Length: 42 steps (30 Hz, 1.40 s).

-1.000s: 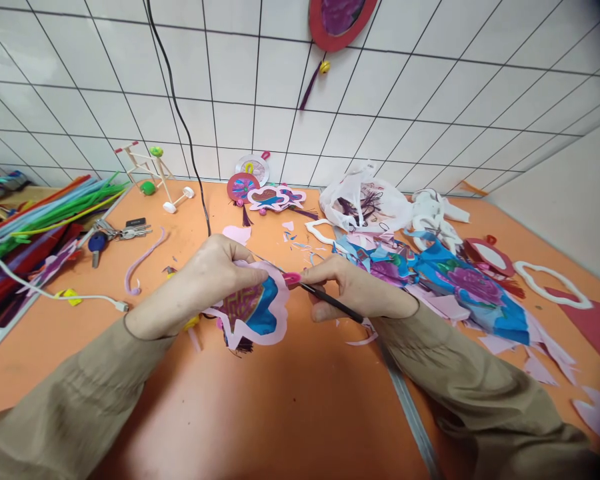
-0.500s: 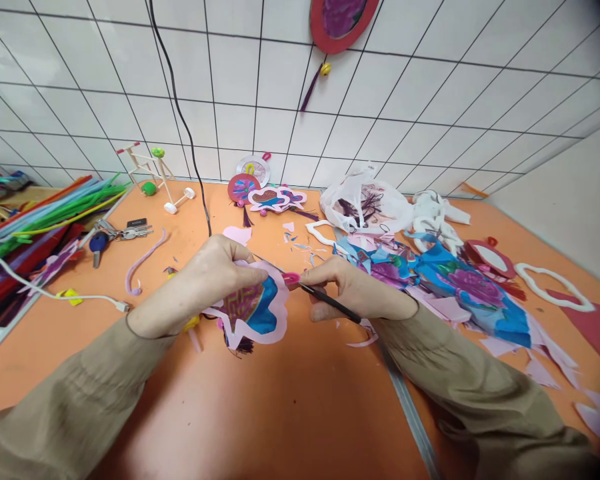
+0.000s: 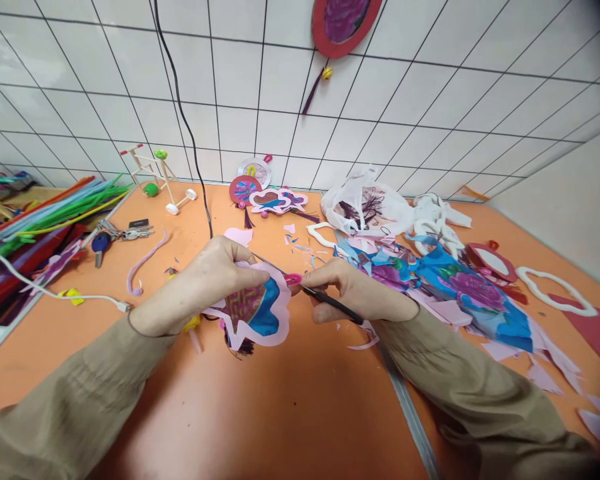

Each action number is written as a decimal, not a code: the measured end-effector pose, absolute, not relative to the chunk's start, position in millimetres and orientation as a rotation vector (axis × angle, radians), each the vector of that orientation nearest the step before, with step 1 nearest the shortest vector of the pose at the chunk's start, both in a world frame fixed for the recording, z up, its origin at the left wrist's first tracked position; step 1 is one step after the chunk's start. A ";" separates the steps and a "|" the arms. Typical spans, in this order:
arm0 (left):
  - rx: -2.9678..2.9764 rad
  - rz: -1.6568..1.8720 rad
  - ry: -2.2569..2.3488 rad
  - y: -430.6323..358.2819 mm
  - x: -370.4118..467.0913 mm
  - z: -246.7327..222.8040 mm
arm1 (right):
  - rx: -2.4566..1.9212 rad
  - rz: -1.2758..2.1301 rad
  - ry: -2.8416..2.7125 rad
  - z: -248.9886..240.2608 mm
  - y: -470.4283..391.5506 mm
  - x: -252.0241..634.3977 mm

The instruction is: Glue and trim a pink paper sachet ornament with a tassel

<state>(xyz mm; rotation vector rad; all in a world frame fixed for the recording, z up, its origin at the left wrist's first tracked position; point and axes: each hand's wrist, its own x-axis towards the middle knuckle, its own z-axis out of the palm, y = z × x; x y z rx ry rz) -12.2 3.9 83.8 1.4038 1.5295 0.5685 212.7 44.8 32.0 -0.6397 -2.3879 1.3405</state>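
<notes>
My left hand [image 3: 205, 283] pinches the upper edge of a pink-bordered, scalloped ornament [image 3: 273, 310] with a blue and patterned centre. A dark tassel [image 3: 243, 345] hangs under its lower left part. At the ornament's right edge is a small bright pink loop [image 3: 293, 280], touched by the fingertips of my right hand [image 3: 353, 290]. That hand is closed around a thin black-handled tool [image 3: 333, 305], whose narrow metal part runs behind the ornament's upper edge. What kind of tool it is, I cannot tell.
Finished-looking ornaments [image 3: 273, 199] lie by the tiled wall, left of a white plastic bag [image 3: 365, 203]. Flowered blue fabric [image 3: 473, 290] and pink scraps cover the right side. Keys [image 3: 100, 247], a white cable [image 3: 45, 290] and coloured pipe cleaners [image 3: 75, 207] are at left.
The whole view has shifted very slightly. Both hands keep their holds, and the ornament, loop and tool stay nearly in place.
</notes>
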 end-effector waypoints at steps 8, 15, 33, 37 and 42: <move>1.386 0.562 1.521 3.4 -11.6 83.4 | -0.687 1.385 -2.363 33.0 44.0 213.0; 1.410 0.564 1.512 2.9 -13.3 81.5 | -0.715 1.358 -2.405 34.5 44.0 213.4; 1.404 0.590 1.411 9.1 -26.7 84.0 | -0.717 1.357 -2.361 40.6 43.9 217.4; 1.410 0.585 1.429 9.6 -27.3 84.7 | -0.725 1.364 -2.380 41.9 44.4 216.8; 1.461 0.573 1.398 8.7 -27.2 87.2 | -0.719 1.364 -2.386 40.1 45.2 217.5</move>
